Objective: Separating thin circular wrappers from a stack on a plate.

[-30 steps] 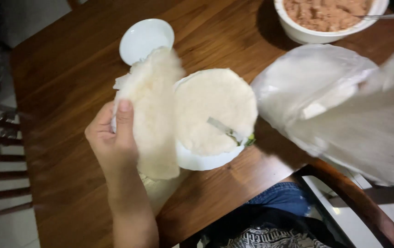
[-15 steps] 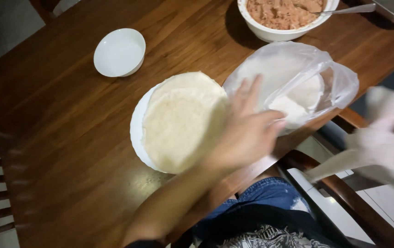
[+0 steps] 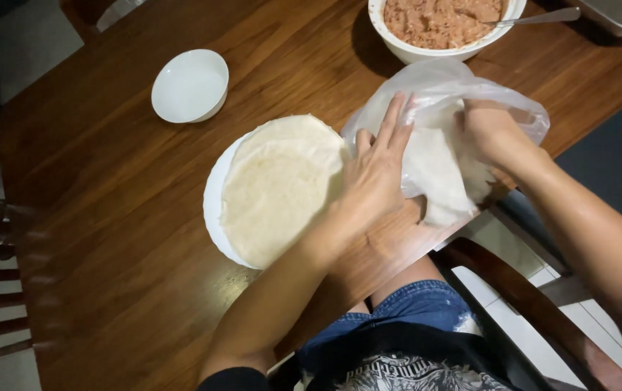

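The white plate sits near the front edge of the wooden worktop, and one pale round wrapper lies flat on it, covering most of it. Just to the right of the plate lies a clear plastic bag, crumpled and open toward the person, with a stack of wrappers showing at its mouth.

The left hand rests with its fingers spread flat, its grip apart, the heel at the right rim of the plate and the fingertips on the bag and the stack. The right hand is at the bag's far side; its fingers are curled against the stack and the plastic, and they seem closed on both, though the film hides the fingertips.

Beyond the plate to the left stands a small white bowl, well apart from it. Beyond the plate to the right, behind the bag, a large white bowl holds pinkish minced filling, with a metal spoon resting in it. A dark wooden chair shows below the plate to the right, beside the person's denim-clad lap.
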